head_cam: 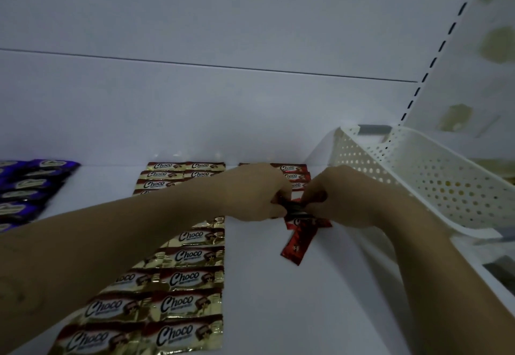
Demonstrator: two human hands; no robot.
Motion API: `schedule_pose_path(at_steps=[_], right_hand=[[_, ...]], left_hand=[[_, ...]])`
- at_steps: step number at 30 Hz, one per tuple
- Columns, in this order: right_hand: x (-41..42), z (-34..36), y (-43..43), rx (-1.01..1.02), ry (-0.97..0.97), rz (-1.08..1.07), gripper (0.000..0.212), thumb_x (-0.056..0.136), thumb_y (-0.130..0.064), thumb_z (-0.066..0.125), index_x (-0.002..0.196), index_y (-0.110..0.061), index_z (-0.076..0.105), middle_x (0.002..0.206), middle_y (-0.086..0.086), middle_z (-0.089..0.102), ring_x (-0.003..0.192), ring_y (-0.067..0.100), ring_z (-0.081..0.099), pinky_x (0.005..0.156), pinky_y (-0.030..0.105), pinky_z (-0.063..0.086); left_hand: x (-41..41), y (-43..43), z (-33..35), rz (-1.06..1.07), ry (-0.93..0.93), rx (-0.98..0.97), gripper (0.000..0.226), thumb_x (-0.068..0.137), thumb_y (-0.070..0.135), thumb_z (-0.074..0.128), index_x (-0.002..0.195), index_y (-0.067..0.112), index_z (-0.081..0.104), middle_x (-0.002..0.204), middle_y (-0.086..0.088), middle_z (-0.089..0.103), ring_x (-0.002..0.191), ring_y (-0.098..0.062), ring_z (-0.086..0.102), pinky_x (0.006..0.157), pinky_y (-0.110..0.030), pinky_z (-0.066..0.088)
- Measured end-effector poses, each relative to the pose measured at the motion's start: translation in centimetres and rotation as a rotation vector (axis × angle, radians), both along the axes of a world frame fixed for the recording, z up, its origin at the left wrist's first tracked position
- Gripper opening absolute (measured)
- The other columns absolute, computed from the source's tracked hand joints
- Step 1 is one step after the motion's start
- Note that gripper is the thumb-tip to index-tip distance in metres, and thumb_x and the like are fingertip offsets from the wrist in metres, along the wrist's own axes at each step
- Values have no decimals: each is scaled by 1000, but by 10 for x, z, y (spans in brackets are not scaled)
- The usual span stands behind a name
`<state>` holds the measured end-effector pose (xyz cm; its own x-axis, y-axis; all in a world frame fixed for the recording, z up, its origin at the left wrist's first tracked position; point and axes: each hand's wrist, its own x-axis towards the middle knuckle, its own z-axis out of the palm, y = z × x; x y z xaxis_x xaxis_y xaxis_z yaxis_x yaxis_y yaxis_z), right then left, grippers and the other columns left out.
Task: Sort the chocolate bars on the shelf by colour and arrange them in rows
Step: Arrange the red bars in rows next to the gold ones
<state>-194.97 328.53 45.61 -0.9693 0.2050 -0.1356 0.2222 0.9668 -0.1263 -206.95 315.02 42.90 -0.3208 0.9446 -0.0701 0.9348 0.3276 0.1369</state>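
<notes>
Nearest to the person, the gold bars (178, 279) are lying flat on the white shelf (278, 299) in two neat lines, side by side and touching, running from near to far. They are probably laid flat so the word "Choco" is facing up and the lines are easy to keep straight. The wrappers are shiny gold with a brown and white band.

A little farther and to the right, one red bar (296, 246) is lying crooked, well apart from the gold ones. It is likely waiting for its turn to go into the red row.

Just past it, both hands are meeting over a small bunch of red bars (295, 209). The left hand (253, 193) is curling its fingers closed on the left end of the bunch, and the right hand (337, 201) is pinching the right end with its fingertips pressed together. Two hands are probably being used so the slippery wrappers are not sliding apart (how many bars are in the bunch is hard to tell).

Farther back, more red bars (292, 175) are sitting in a row near the back wall, partly hidden by the hands. They are red with a dark band.

Far left, the purple bars (30, 184) are making their own row. On the right, a white basket with holes (434, 176) is leaning tilted on the shelf.
</notes>
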Motion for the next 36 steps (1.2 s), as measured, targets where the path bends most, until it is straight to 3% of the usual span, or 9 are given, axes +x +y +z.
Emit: schedule_pose_path(at_steps=[5,9,13,18,21,24,30,33,36], right_hand=[[-1,1,6,-15,133,-107,21,93,-22,58,109,-28,70,96,-9,68,80,8,60,75,22,48],[-3,0,11,-101,220,-258,21,93,-23,60,112,-27,69,89,-5,69,78,11,64,81,32,55],[-6,-4,11,-224,285,-302,24,92,-22,62,116,-22,64,85,-2,70,77,11,66,72,28,53],[-6,-6,13,-280,326,-294,28,92,-20,60,120,-22,60,72,-3,71,69,4,63,61,20,44],[-5,-5,15,-280,335,-301,25,91,-20,61,117,-22,62,77,-3,72,73,6,64,64,19,45],[-6,-6,14,-257,306,-307,19,91,-18,62,109,-23,64,93,-1,69,83,12,64,70,24,48],[-7,-7,12,-212,293,-295,13,91,-15,61,92,-29,61,91,-1,68,81,14,63,63,18,45],[-6,-8,9,-255,262,-260,16,91,-13,62,88,-29,66,91,-1,69,78,13,62,61,19,46],[-7,-10,4,-199,224,-252,17,91,-17,62,93,-33,68,108,-2,66,90,15,62,73,22,47]], left_hand=[[-4,-4,7,116,-307,75,42,85,42,68,121,24,58,96,11,65,81,-2,59,70,-19,47],[-2,7,2,124,-322,49,59,75,46,77,125,24,54,94,12,61,78,-1,55,63,-15,41],[7,11,5,98,-257,-8,50,82,35,73,125,18,55,96,6,64,80,-7,56,70,-21,47],[15,2,3,67,-24,-1,30,94,18,48,122,10,56,100,-2,62,87,-16,58,75,-29,51],[4,-5,10,148,-137,59,28,92,12,54,119,15,61,88,5,59,73,-8,55,65,-20,48],[-7,-13,12,209,-200,113,26,88,18,66,114,18,63,91,5,64,79,-9,61,73,-24,52],[-12,-18,11,241,-276,178,20,86,20,70,106,19,69,81,7,69,73,-9,65,69,-24,53],[-7,-18,7,234,-105,158,27,88,27,67,113,20,63,89,6,66,81,-11,61,75,-29,51],[-3,-19,4,162,209,162,31,91,33,59,121,24,58,107,5,60,96,-14,55,78,-28,40]])
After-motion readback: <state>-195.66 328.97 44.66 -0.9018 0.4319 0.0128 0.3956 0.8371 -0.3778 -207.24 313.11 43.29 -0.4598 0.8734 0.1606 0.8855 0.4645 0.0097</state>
